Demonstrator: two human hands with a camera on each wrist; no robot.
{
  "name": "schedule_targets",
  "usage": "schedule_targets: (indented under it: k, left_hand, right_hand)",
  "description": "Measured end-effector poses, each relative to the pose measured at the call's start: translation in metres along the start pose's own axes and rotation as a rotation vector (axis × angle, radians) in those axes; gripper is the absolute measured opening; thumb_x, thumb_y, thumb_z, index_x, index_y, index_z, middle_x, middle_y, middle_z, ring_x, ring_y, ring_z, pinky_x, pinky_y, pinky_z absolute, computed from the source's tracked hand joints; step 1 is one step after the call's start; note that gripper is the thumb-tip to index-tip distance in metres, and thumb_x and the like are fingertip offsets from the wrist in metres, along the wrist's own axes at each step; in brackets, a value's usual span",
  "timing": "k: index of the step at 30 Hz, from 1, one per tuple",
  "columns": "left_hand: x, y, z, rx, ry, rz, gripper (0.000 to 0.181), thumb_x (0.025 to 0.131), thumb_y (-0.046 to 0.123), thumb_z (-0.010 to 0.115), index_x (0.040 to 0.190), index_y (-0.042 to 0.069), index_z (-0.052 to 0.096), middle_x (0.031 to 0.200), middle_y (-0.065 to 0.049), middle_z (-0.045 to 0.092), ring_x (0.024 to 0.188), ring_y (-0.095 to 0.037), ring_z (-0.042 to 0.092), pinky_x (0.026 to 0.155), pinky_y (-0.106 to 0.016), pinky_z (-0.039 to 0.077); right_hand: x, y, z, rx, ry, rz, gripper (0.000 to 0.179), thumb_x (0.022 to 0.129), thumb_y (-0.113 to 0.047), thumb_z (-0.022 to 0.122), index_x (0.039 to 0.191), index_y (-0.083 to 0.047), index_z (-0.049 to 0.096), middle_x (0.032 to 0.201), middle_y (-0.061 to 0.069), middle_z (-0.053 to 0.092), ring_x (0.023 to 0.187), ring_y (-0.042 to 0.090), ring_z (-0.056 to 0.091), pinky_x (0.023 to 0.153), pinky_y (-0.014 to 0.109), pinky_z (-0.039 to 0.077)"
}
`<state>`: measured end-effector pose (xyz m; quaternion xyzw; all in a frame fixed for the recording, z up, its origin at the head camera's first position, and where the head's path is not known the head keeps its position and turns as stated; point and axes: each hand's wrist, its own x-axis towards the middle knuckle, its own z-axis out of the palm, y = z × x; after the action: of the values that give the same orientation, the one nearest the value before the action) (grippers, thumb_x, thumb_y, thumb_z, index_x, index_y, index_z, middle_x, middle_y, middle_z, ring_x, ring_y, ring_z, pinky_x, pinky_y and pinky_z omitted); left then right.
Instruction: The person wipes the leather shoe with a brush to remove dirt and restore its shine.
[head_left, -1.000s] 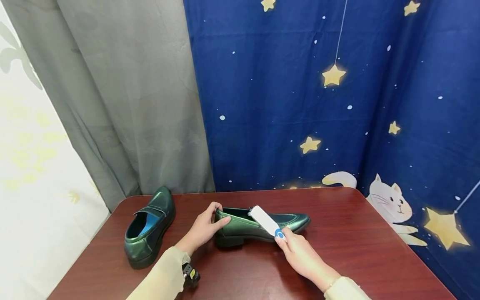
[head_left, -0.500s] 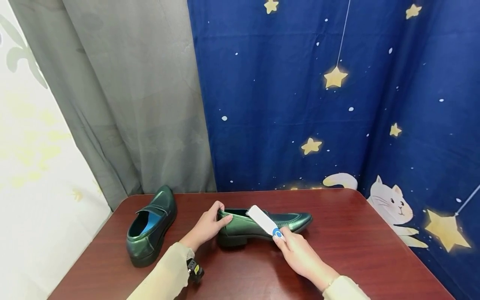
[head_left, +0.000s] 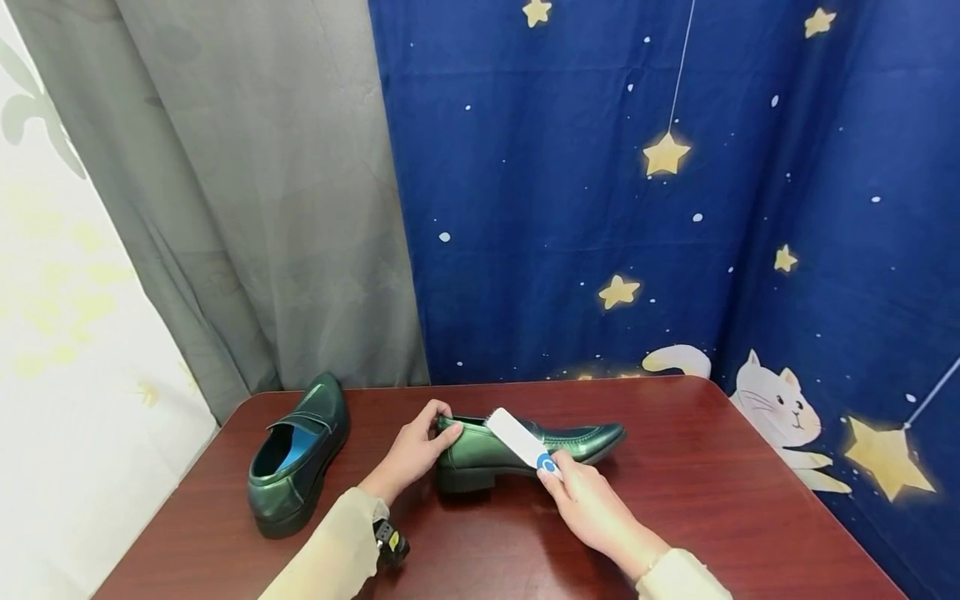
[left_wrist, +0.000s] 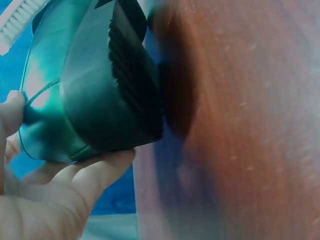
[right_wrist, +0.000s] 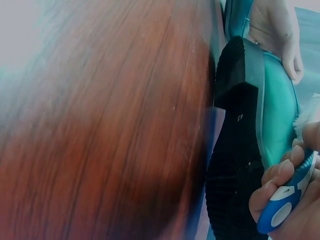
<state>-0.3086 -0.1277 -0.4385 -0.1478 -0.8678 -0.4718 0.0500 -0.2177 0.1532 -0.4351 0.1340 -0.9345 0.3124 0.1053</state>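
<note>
A shiny green loafer [head_left: 480,447] points its toe to the right near the middle of the table, its black sole tilted toward me. My left hand [head_left: 412,448] grips it at the heel, thumb on the near side of the collar; in the left wrist view the fingers wrap under the heel counter [left_wrist: 42,120]. My right hand [head_left: 600,508] holds a white-and-blue brush [head_left: 517,437] by its handle. The white bristles [right_wrist: 306,117] meet the near upper edge of the shoe opening. The blue handle end [right_wrist: 280,215] shows between the curled fingers in the right wrist view.
A second green loafer [head_left: 300,458] with a blue insole stands at the left of the reddish-brown table [head_left: 712,475]. Behind the table hang a grey curtain [head_left: 300,208] and a blue starry curtain [head_left: 540,208]. A small black device [head_left: 390,542] sits at the left wrist.
The brush and my right hand have shifted slightly left along the shoe's upper edge. My left hand keeps its hold on the heel, and the loafer sits slightly further right.
</note>
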Motion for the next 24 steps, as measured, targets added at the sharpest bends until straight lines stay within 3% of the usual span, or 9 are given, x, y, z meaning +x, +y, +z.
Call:
schedule_targets:
  k: [5,8,11,18,24]
  left_hand:
    - [-0.003,-0.001,0.002,0.031,0.124,0.006,0.025,0.089,0.044,0.075,0.109,0.031,0.067,0.109,0.001,0.073,0.097,-0.012,0.067,0.085,-0.034,0.053]
    - [-0.004,-0.003,0.002,0.095,0.129,0.024,0.035,0.088,0.051,0.074,0.118,0.035,0.069,0.110,0.002,0.075,0.099,-0.012,0.070,0.086,-0.036,0.054]
    - [-0.006,-0.005,0.001,0.137,0.088,0.020,0.052,0.084,0.055,0.076,0.131,0.036,0.064,0.114,0.000,0.074,0.103,-0.014,0.070,0.089,-0.037,0.055]
    - [-0.009,-0.016,-0.001,0.101,-0.112,-0.007,0.110,0.067,0.052,0.091,0.156,0.037,0.029,0.117,-0.002,0.071,0.103,-0.014,0.067,0.093,-0.040,0.052]
    - [-0.009,-0.020,0.000,-0.012,-0.162,-0.024,0.114,0.068,0.042,0.094,0.157,0.040,0.023,0.121,-0.007,0.067,0.096,-0.014,0.067,0.090,-0.036,0.053]
  right_hand:
    - [0.004,-0.006,0.002,-0.016,0.011,0.016,0.013,0.102,-0.026,0.060,0.096,-0.017,0.053,0.068,-0.007,0.044,0.061,0.008,0.045,0.059,0.026,0.038]
    - [0.005,-0.009,0.002,-0.023,0.015,0.030,0.013,0.103,-0.026,0.060,0.097,-0.017,0.052,0.068,-0.006,0.044,0.061,0.010,0.045,0.059,0.027,0.038]
    - [0.006,-0.010,0.003,-0.025,0.022,0.025,0.013,0.103,-0.025,0.059,0.098,-0.015,0.053,0.068,-0.005,0.045,0.061,0.012,0.046,0.058,0.028,0.038]
    - [0.009,-0.010,0.006,-0.012,0.015,0.063,0.014,0.103,-0.026,0.058,0.102,-0.013,0.053,0.068,-0.003,0.046,0.061,0.013,0.047,0.057,0.030,0.038]
    - [0.013,-0.013,0.008,-0.008,0.019,0.071,0.013,0.103,-0.025,0.058,0.102,-0.012,0.054,0.068,-0.003,0.047,0.062,0.014,0.047,0.057,0.030,0.039]
